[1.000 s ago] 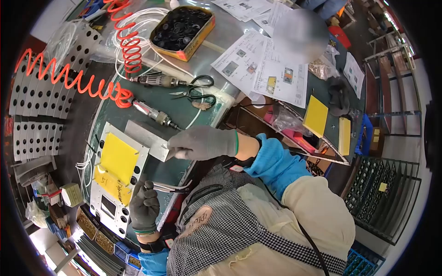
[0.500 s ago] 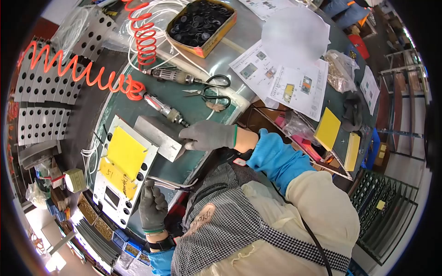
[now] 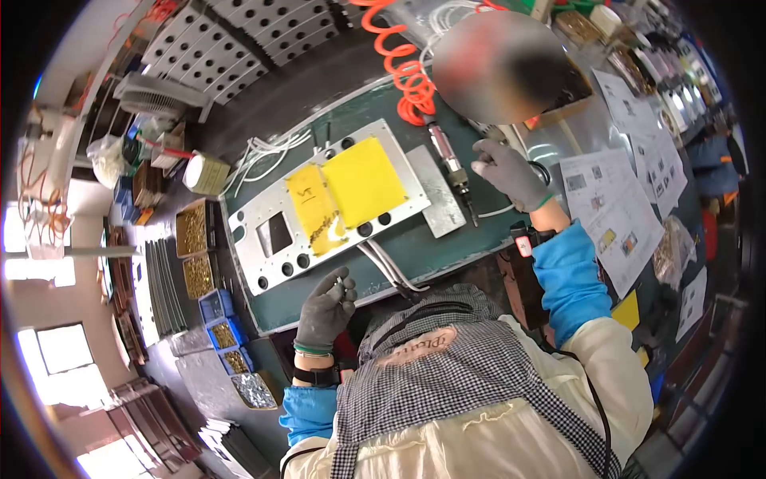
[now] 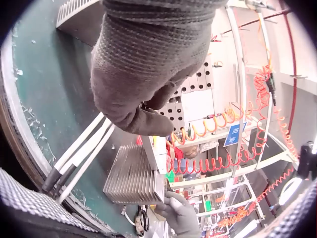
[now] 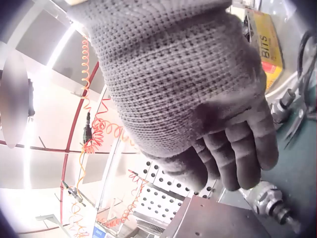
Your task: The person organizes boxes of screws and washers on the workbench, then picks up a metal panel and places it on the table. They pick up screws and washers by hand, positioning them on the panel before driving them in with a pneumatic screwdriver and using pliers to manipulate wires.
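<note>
My gloved left hand (image 3: pixel 325 315) is near the front edge of the green bench, fingers curled around small silver metal pieces (image 3: pixel 344 283) that show at the fingertips. Beyond it lies a silver panel (image 3: pixel 251 243) with round holes and a square cutout, topped by a yellow sheet (image 3: pixel 367 180). Against the panel's right end sits a finned heat sink (image 4: pixel 131 176), its flat face up. Out to the right, my gloved right hand (image 3: pixel 515 176) hovers with loosely bent fingers and nothing in them. Left of it lies a pneumatic screwdriver (image 3: pixel 449 164) on a red coiled hose (image 3: pixel 411 88).
White cables (image 3: pixel 391 267) run out from under the panel's front side. Bins of small brass-coloured parts (image 3: pixel 191 227) and blue trays (image 3: pixel 225 334) stand to the left. Printed sheets (image 3: pixel 610 215) lie at the right. Perforated metal panels (image 3: pixel 207 60) stand at the back.
My right hand has let go of the heat sink's end and moved right, past the screwdriver. The head view has swung left. The left hand keeps its curled grip near the panel.
</note>
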`<state>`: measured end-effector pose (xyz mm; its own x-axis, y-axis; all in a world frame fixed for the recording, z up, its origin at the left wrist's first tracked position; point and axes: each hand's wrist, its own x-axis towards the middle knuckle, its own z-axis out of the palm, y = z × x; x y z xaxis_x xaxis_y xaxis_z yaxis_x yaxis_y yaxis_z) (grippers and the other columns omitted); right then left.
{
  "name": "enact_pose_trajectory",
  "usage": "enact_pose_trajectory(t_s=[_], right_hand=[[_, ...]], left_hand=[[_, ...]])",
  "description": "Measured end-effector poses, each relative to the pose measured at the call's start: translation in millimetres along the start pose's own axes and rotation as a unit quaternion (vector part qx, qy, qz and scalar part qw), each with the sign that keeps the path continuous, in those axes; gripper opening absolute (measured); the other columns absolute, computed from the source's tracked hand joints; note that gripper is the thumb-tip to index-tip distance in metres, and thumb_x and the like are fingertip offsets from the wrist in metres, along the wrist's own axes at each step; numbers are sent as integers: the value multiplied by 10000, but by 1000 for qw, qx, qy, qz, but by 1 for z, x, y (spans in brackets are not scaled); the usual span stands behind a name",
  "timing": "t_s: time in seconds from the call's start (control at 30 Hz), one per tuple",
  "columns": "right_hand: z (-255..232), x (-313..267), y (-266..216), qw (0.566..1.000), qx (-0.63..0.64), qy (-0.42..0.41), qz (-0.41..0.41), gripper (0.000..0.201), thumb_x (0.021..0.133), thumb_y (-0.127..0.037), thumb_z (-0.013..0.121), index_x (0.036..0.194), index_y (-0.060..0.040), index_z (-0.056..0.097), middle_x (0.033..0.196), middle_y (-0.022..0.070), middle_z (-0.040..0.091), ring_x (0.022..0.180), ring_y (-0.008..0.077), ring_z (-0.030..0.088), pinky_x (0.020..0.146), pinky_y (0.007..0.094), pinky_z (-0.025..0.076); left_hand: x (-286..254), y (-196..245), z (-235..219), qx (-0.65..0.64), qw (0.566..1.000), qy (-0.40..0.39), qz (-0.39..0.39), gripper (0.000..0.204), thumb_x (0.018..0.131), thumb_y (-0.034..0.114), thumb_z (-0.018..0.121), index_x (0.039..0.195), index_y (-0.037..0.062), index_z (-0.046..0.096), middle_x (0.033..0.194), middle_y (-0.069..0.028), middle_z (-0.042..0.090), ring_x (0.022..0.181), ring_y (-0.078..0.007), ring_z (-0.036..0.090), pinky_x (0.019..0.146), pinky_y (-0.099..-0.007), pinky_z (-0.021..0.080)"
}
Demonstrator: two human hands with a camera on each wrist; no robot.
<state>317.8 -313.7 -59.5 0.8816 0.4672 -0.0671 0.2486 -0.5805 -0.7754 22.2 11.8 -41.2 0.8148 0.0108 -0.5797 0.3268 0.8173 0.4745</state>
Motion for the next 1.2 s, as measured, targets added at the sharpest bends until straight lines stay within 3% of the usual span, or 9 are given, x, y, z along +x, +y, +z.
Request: enact_pose_trajectory(t_s=[0.1,0.2,0.3,0.47,0.67,0.83,0.93,0.97,1.2], right_hand=[[42,30,9,991,-132,-4,13,598,840,-308,677,1317,-10,472,1130,272,613,1090,445,573,912,472,470],[75,57,14,994,-68,-50,-73,621,844,-366,648,1364,-94,443,1234,272,562,1187,444,523,985,472,435],[84,57,17,983,-162,-45,78,649,978,-336,448,1500,-33,208,1379,344,438,1285,433,467,1056,443,358],[71,63,68,999,27,8,30,715,812,-128,652,1439,-25,324,1094,191,594,899,277,606,767,351,483],[5,-7,-45,917,398,-18,3,609,798,-65,584,1379,-47,401,871,46,533,613,117,509,534,226,428],[-3,-43,-143,774,592,156,-161,735,817,-412,742,1360,-47,406,1099,110,550,932,174,545,805,321,511],[-5,-49,-183,732,632,-61,-246,816,777,-489,765,1362,-50,403,1105,61,501,935,180,514,889,361,479],[9,-62,-198,790,575,78,-196,803,776,-504,758,1343,-51,416,1051,42,472,923,170,506,873,365,459],[104,-89,-219,816,530,73,-220,464,813,-244,694,1227,-97,545,1083,49,567,929,165,572,841,367,482]], left_hand=[[-12,-3,-4,9,998,59,34,415,974,87,529,1357,-29,421,1036,-88,565,845,-142,550,683,-228,480],[-19,-10,-21,-40,993,41,101,463,944,90,560,1355,-54,400,1089,-104,535,906,-160,530,793,-242,470],[-32,-11,-32,-118,979,62,156,429,943,64,521,1335,-62,405,1108,-129,538,1014,-223,559,888,-290,511],[-47,-6,-46,-227,958,2,177,419,922,9,490,1325,-63,404,1146,-165,545,1090,-284,567,975,-349,530],[-44,21,-73,-100,990,9,99,372,958,42,492,1313,-38,416,1114,-125,571,943,-182,615,775,-225,556],[-43,56,-86,72,997,-19,21,295,971,93,511,1243,-10,467,1068,-109,593,856,-133,605,647,-195,506],[-42,79,-84,199,979,-31,-11,237,974,112,506,1185,5,506,1017,-100,614,793,-115,594,623,-203,494],[-41,84,-84,229,972,-38,-23,220,975,116,503,1166,9,518,1000,-97,620,773,-112,590,622,-207,493],[-40,107,-106,373,918,-118,-59,225,985,114,476,1164,-6,541,951,-77,636,725,-84,570,613,-205,470]])
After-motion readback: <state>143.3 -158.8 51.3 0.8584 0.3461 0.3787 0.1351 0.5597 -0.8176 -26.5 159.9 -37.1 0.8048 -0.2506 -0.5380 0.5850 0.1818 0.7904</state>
